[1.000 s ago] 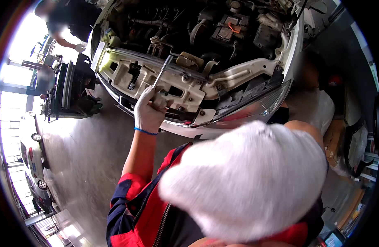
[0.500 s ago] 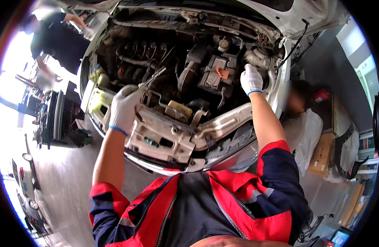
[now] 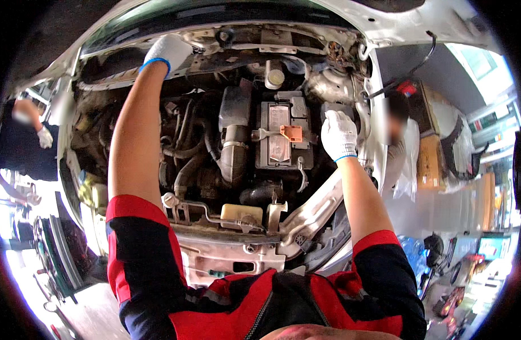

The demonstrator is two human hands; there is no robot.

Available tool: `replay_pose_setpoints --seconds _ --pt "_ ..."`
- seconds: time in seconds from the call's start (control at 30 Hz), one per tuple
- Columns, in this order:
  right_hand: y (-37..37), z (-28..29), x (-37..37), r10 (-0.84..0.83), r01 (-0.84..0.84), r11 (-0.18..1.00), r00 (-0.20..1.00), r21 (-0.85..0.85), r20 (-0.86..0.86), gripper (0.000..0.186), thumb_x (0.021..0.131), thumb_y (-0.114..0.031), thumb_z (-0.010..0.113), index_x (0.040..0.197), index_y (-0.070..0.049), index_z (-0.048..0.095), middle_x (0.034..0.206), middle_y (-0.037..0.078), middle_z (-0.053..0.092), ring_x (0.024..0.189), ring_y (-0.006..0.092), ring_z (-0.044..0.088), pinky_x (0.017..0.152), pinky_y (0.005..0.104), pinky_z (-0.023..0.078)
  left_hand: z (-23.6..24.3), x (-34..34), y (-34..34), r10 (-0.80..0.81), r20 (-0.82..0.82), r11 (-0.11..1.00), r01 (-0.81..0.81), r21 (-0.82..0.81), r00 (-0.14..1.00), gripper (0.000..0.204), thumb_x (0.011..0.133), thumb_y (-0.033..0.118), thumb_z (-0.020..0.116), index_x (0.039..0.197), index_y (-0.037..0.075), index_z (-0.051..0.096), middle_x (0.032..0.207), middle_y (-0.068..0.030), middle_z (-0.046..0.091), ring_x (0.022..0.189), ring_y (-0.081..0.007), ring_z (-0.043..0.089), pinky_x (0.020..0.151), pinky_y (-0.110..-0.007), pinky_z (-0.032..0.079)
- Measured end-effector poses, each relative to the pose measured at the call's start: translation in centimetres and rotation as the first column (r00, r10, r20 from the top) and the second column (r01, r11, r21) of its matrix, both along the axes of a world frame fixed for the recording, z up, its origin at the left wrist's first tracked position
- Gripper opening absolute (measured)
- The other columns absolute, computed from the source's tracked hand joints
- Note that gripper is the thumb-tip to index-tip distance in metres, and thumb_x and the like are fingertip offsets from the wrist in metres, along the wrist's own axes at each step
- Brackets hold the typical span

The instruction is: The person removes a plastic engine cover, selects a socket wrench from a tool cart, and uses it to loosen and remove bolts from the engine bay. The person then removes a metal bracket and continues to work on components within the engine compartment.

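Both hands wear white knit gloves with blue cuffs, over a car's open engine bay. My left hand [image 3: 171, 52] reaches to the far left, at the cowl panel [image 3: 238, 56] below the windshield. Its fingers are curled; a small dark and metallic bit shows beside them, too little to name. My right hand [image 3: 340, 136] is closed in a fist to the right of the battery [image 3: 304, 144], just in front of a dark box [image 3: 338, 109]. What it grips, if anything, is hidden. An orange terminal cover [image 3: 292, 134] sits on the battery.
An air intake duct [image 3: 233, 153] and a yellowish reservoir [image 3: 242, 215] lie left of and before the battery. The raised hood [image 3: 408, 28] hangs overhead. One person in dark clothes [image 3: 25, 136] stands at left; another [image 3: 395, 122] is beyond the right fender, near a cardboard box [image 3: 429, 161].
My left hand has moved from the front left of the bay, where it held a slim metal tool, to the cowl at the back. My right hand stays beside the battery. The view has shifted forward.
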State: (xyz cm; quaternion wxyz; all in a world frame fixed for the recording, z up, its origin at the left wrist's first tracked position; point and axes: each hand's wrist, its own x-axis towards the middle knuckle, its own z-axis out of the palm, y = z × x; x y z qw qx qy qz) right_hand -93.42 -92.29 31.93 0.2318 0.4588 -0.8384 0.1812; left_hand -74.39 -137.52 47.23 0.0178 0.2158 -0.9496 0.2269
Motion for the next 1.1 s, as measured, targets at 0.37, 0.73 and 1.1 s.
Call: replay_pose_setpoints --seconds 0.37,0.73,1.1 --pt "0.2 -0.4 -0.3 -0.021 0.021 1.000 1.000 -0.007 -0.016 0.009 0.088 -0.012 0.062 0.096 -0.009 0.063 0.086 0.015 0.065 0.083 0.0377 0.064 0.075 0.0504 0.052 2.6 -6.5 3.1 -0.061 0.140 0.994 0.072 -0.078 0.988 0.018 0.085 0.006 0.069 0.100 0.009 0.079 0.104 -0.0198 0.075 0.100 -0.0363 0.073 0.084 -0.041 0.061" --pt "0.6 -0.2 -0.2 -0.010 0.010 1.000 1.000 0.005 0.003 0.014 0.088 -0.008 0.064 0.102 -0.008 0.062 0.089 0.016 0.064 0.084 0.0393 0.063 0.075 0.0517 0.051 3.6 -6.2 3.2 -0.194 0.446 0.747 0.426 -0.510 0.874 0.026 0.089 0.006 0.065 0.111 0.015 0.074 0.096 -0.0124 0.075 0.095 -0.0353 0.074 0.082 -0.054 0.056" --pt "0.4 -0.2 -0.4 -0.028 0.028 1.000 1.000 0.010 -0.006 0.010 0.088 -0.013 0.063 0.097 -0.009 0.064 0.089 0.015 0.067 0.085 0.0372 0.065 0.076 0.0500 0.053 1.5 -6.7 -2.5 -0.002 0.366 0.999 -0.012 0.036 0.931 0.024 0.092 0.012 0.056 0.096 -0.003 0.075 0.101 -0.0247 0.073 0.099 -0.0412 0.071 0.089 -0.048 0.057"
